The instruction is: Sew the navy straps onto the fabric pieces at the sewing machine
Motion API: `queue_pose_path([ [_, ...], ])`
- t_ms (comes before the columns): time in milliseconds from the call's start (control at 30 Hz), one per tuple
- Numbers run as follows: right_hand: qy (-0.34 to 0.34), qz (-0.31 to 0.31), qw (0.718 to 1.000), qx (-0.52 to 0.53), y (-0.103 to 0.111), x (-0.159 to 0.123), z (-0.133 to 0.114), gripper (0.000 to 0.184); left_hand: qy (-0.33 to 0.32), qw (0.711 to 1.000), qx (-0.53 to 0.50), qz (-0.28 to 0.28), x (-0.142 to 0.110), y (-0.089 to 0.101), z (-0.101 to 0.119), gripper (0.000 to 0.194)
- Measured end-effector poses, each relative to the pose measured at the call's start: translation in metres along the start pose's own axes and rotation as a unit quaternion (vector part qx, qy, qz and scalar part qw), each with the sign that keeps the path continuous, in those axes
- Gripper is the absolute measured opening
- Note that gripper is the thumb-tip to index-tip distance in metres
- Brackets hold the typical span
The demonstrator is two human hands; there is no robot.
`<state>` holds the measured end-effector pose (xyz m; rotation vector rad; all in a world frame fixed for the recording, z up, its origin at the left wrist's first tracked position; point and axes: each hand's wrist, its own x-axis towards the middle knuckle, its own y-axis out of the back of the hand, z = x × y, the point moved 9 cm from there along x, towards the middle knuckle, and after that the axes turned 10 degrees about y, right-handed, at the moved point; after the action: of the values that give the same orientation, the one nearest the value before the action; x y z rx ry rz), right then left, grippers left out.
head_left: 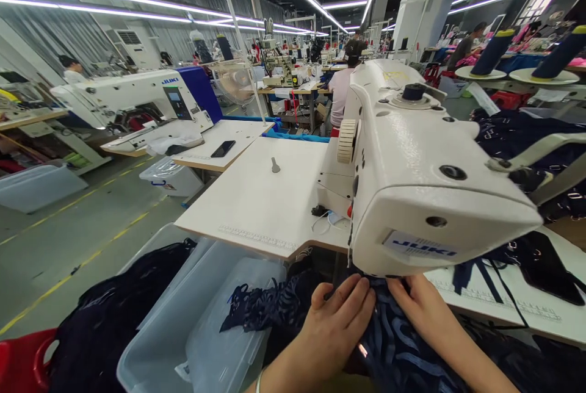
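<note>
A white sewing machine (439, 155) marked JUKI fills the right of the head view. Navy fabric (403, 344) with a glossy wavy pattern hangs below its head and spreads to the left toward a bin. My left hand (336, 326) is closed on this fabric, fingers together at the machine's lower edge and thumb raised. Just to the right, my right hand (423, 301) grips the same fabric, its fingertips partly hidden under the machine head. The needle and the stitching spot are out of sight behind the housing.
A white table (256, 191) carries a small grey metal piece (275, 165). Below it stands a clear plastic bin (160, 332) beside dark fabric (114, 313) and a red stool (27, 359). A black phone (549, 265) and navy strips (485, 280) lie at right. A person (339, 97) sits ahead.
</note>
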<state>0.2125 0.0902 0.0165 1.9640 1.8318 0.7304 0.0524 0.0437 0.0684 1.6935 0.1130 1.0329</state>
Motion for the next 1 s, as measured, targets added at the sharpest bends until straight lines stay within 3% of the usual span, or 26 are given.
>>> queue_pose_path([
  [167,0.068,0.053,0.996,0.005,0.014,0.000,-0.012,0.025,0.036,0.995,-0.057,0.075,-0.006,-0.003,-0.010,0.037],
  [267,0.056,0.091,0.994,-0.015,0.031,-0.001,0.002,0.024,0.051,0.991,-0.106,0.057,-0.009,-0.015,-0.018,0.039],
  [433,-0.030,0.160,0.984,-0.075,0.090,-0.012,0.067,0.024,0.051,0.991,-0.115,0.034,-0.010,-0.017,-0.021,0.049],
  [567,-0.132,0.235,0.953,-0.139,0.147,-0.030,0.129,0.020,0.049,0.992,-0.108,0.038,-0.008,-0.015,-0.019,0.058],
  [700,-0.197,0.249,0.938,-0.141,0.161,-0.039,0.166,0.014,0.041,0.993,-0.102,0.041,-0.005,-0.015,-0.015,0.066],
  [833,-0.194,0.265,0.942,-0.074,0.163,-0.043,0.170,0.023,0.040,0.993,-0.100,0.043,-0.001,-0.012,-0.011,0.061],
  [1000,-0.111,0.297,0.939,0.129,0.164,-0.047,0.136,0.037,0.021,0.997,-0.064,0.047,0.006,-0.004,-0.001,0.043],
])
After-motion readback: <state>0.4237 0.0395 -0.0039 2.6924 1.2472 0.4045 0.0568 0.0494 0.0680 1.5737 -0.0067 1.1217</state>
